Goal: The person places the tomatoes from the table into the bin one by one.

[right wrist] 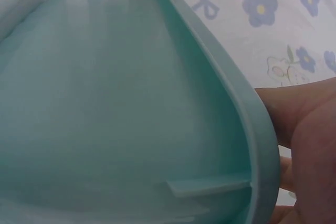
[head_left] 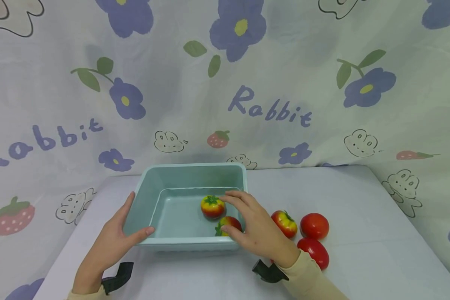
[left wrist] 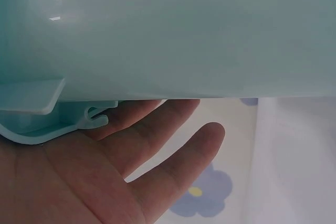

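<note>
Here, left hand splays against the bin; right hand overhangs it.

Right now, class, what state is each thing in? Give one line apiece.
Bin: uncovered, two fruits inside.
Far bin fruit: whole, green leaves on top.
Near bin fruit: tipped, leaves facing left, partly hidden.
Two-toned fruit outside: whole, lying tipped.
Upper red fruit: whole, outside the bin.
Lower red fruit: outside the bin, partly hidden.
Left hand: touching bin's left side.
Right hand: over bin's right side; fruit contact unclear.
</note>
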The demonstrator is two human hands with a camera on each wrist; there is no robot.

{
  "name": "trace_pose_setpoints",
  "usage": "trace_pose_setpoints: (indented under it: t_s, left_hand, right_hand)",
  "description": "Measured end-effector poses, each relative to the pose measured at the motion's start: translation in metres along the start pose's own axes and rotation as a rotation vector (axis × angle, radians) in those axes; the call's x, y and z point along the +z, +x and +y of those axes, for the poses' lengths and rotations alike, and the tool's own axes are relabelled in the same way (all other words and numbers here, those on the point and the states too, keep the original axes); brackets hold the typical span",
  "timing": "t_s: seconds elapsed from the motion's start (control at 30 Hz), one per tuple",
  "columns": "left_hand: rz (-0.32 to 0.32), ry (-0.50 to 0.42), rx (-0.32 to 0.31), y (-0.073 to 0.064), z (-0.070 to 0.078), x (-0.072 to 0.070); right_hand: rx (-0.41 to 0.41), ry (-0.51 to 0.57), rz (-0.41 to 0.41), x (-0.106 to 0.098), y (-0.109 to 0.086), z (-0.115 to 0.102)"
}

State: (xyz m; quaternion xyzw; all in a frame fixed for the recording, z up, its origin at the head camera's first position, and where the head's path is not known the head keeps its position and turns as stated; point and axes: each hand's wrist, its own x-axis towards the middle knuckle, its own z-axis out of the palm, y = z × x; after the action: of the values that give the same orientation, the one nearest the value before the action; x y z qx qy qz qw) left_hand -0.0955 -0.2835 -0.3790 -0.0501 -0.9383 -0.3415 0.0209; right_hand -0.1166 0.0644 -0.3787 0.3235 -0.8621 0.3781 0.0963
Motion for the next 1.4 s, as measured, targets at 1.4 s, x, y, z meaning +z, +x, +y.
trace_pose_setpoints:
  t_s: [1.4]
  left_hand:
    - [-0.012,-0.017,0.002,-0.001,0.0,-0.002]
  right_hand:
    - [0.192,-0.061,0.162,-0.053,-0.033,0.046]
